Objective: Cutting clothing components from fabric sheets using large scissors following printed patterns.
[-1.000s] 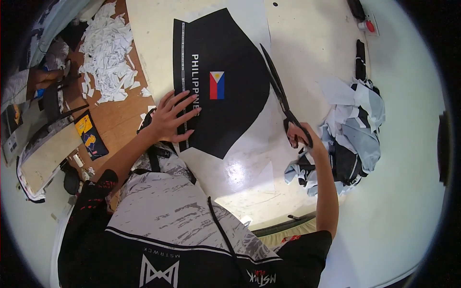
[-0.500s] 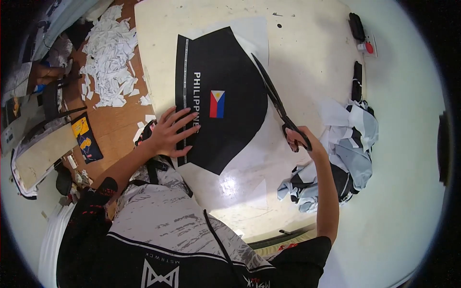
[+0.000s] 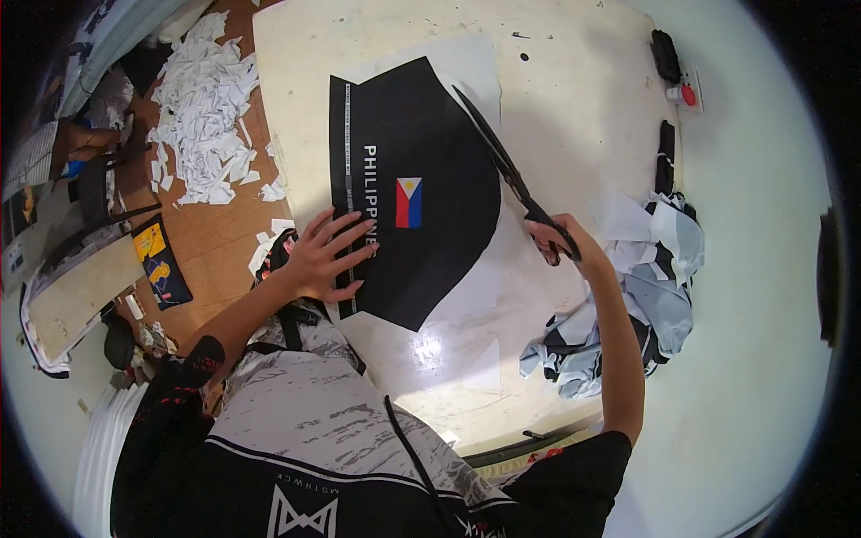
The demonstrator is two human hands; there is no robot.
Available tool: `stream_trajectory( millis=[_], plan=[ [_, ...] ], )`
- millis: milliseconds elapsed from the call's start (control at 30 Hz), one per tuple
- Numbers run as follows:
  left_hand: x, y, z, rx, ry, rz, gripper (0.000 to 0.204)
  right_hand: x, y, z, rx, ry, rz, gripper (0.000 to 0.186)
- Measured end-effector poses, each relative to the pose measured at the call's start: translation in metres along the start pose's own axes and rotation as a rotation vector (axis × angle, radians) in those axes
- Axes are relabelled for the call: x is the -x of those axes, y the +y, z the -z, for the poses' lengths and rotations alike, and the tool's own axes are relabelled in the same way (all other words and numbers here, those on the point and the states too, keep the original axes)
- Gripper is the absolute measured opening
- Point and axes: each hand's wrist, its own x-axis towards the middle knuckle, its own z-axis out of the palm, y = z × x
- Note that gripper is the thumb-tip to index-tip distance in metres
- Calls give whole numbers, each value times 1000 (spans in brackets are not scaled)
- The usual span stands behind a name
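Note:
A black fabric panel (image 3: 439,143) with a small flag print and white lettering lies flat on the table, over a white sheet (image 3: 480,63). Spread across its left edge, my left hand (image 3: 327,255) presses it down with the fingers apart. In my right hand (image 3: 560,240) is a pair of long black scissors (image 3: 502,163), gripped by the handles. Their blades point away and to the left, along the panel's curved right edge. Whether the blades touch the cloth I cannot tell.
To the right, grey, white and black cloth pieces (image 3: 659,278) are heaped on the table (image 3: 574,81). A black case (image 3: 665,56) sits at the far right edge. White scraps (image 3: 206,117) cover the brown floor (image 3: 215,247) at left, near a dark blue and yellow pouch (image 3: 162,260).
The scissors and my right hand have moved slightly away from me, and the blade tips now sit further left. The panel has shifted a little toward me with my left hand still on it.

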Motion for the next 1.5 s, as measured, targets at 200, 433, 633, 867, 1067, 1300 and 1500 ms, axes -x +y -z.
stream_trajectory(
  millis=[200, 433, 633, 867, 1067, 1300, 1500],
  plan=[
    [-4, 1, -1, 20, 14, -18, 66, -4, -9, -2, 137, 28, -89, 49],
    [1, 1, -1, 32, 33, -20, 65, -10, -28, -19, 33, 22, -34, 48],
    [0, 1, 1, 72, 46, -24, 61, -9, -24, -25, 67, 81, -109, 52],
    [-2, 2, 3, 46, 63, -17, 59, -18, -42, -42, -17, -39, 94, 52],
    [0, 1, 1, 65, 88, -31, 58, -23, -44, -50, 127, 29, -24, 57],
    [2, -2, 0, 122, 118, -56, 58, -38, -46, -67, -40, -18, 120, 57],
    [6, -3, 0, 136, 159, -63, 57, -38, -63, -82, 34, 63, 40, 60]
  ],
)
